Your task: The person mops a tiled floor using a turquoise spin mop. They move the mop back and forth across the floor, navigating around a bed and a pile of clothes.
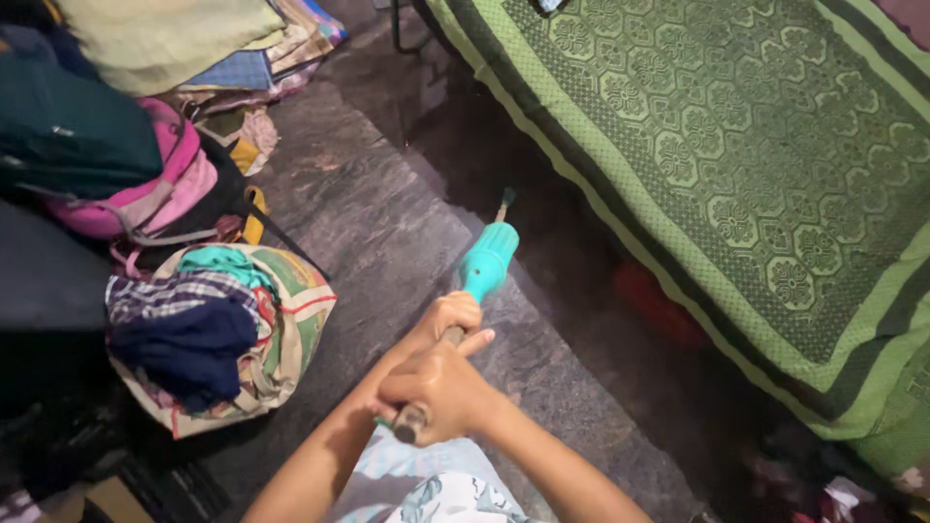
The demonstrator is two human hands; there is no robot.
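place: home bedroom | bed: green patterned bedspread hanging over the bed's edge at right | floor: dark grey stone floor | left side: pink backpack, stacked folded cloths, open cloth bag of clothes

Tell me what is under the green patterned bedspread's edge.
Below the green bedspread, the dark stone floor runs into shadow, with a blurred red object there. Anything deeper under is covered and too dark.
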